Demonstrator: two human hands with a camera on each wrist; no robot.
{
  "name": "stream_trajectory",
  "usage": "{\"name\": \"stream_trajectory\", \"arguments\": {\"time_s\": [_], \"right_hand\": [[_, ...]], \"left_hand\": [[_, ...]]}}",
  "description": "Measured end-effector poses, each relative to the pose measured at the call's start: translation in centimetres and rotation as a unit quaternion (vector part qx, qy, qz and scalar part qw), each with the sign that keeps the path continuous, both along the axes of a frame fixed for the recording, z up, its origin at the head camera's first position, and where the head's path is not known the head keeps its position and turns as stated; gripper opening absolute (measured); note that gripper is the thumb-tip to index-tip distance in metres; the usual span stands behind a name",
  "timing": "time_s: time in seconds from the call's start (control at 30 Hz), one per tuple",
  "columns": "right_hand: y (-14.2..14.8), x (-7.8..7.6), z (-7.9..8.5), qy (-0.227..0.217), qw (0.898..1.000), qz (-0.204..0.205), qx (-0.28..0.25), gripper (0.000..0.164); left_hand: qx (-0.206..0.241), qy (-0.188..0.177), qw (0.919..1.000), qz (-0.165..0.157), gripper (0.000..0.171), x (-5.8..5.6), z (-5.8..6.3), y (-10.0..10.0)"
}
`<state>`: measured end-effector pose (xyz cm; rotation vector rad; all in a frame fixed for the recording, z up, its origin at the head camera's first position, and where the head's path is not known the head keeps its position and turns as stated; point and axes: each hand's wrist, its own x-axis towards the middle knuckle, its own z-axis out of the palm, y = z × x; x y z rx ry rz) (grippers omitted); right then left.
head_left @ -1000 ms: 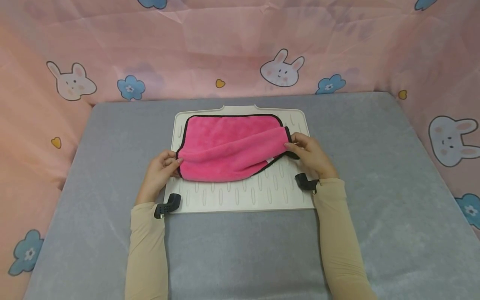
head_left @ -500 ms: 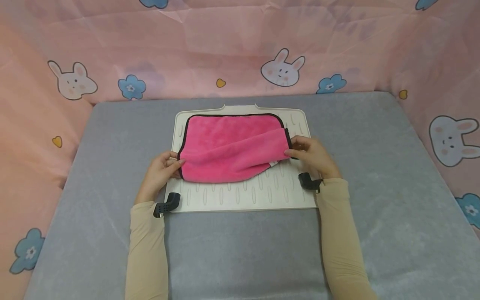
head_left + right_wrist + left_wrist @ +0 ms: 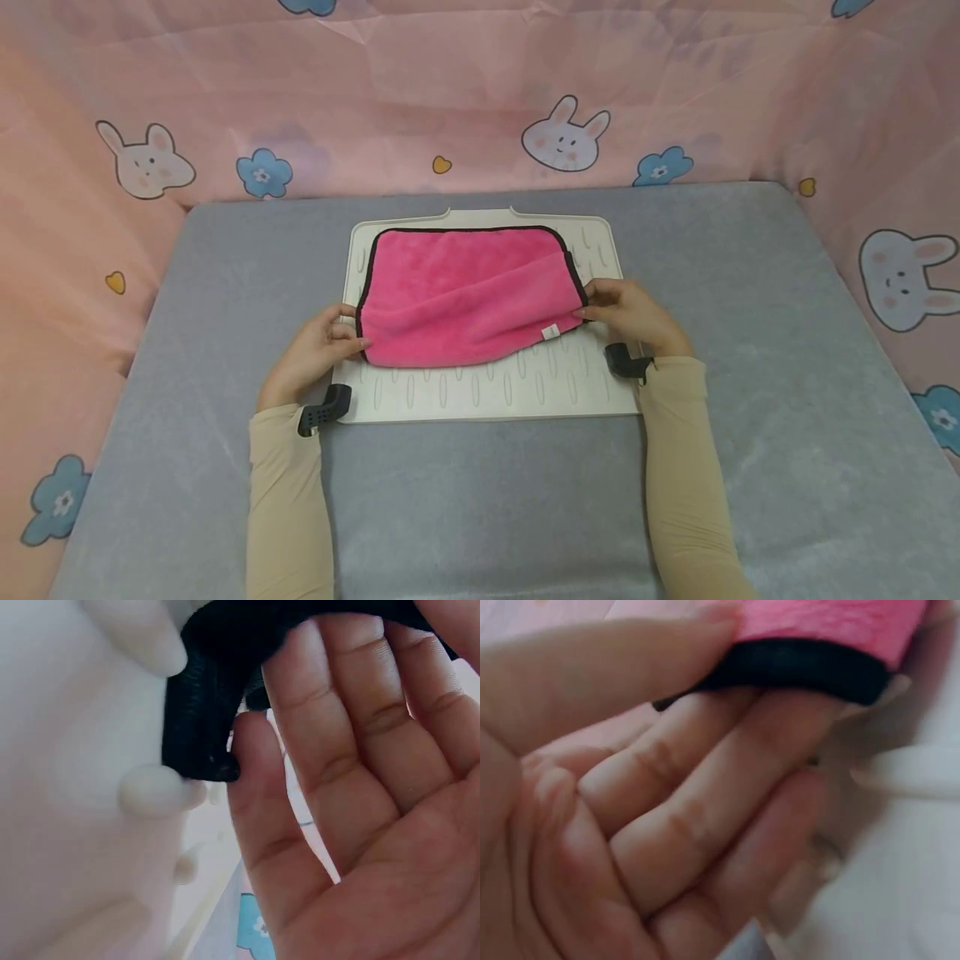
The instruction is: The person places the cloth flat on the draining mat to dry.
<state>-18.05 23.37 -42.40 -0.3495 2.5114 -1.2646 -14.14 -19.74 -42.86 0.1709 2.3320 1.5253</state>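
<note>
A pink plush towel [image 3: 457, 292] with black edging lies folded over on a cream ribbed tray [image 3: 450, 400]. My left hand [image 3: 311, 354] holds its lower left edge; in the left wrist view the thumb lies over the black trim [image 3: 802, 667] and the fingers pass beneath. On the other side my right hand [image 3: 637, 317] pinches the towel's right edge near the lower corner. The right wrist view shows the black border [image 3: 202, 712] against the fingers, with the thumb mostly cut off. A small white label [image 3: 551, 332] shows at the towel's lower right. Slanting creases cross the towel.
Raised studs [image 3: 154, 791] cover the tray's surface. It sits on a grey cloth-covered table [image 3: 487, 508]. A pink curtain [image 3: 360, 100] with rabbits and flowers stands around the back and sides. A black wrist camera [image 3: 326, 408] juts over the tray's left edge.
The right hand has moved slightly right and toward the person, drawing the towel's right edge down and flatter, and the label now shows fully. The left hand has shifted slightly down along the left edge.
</note>
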Motion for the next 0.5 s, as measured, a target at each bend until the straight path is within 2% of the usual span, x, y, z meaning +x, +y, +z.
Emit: {"name": "stream_trajectory", "arguments": {"time_s": [0.1,0.27,0.5], "right_hand": [[-0.1,0.1,0.2,0.001,1.0,0.002,-0.013,0.01],[-0.1,0.3,0.6,-0.013,0.999,0.015,-0.026,0.012],[0.0,0.5,1.1,-0.077,0.997,0.023,-0.016,0.016]], "left_hand": [[-0.004,0.012,0.9998,0.017,0.039,-0.1,0.0,0.2],[0.025,0.006,0.999,0.036,0.04,-0.2,0.0,0.5],[0.026,-0.002,0.9987,0.044,0.04,-0.2,0.1,0.5]]}}
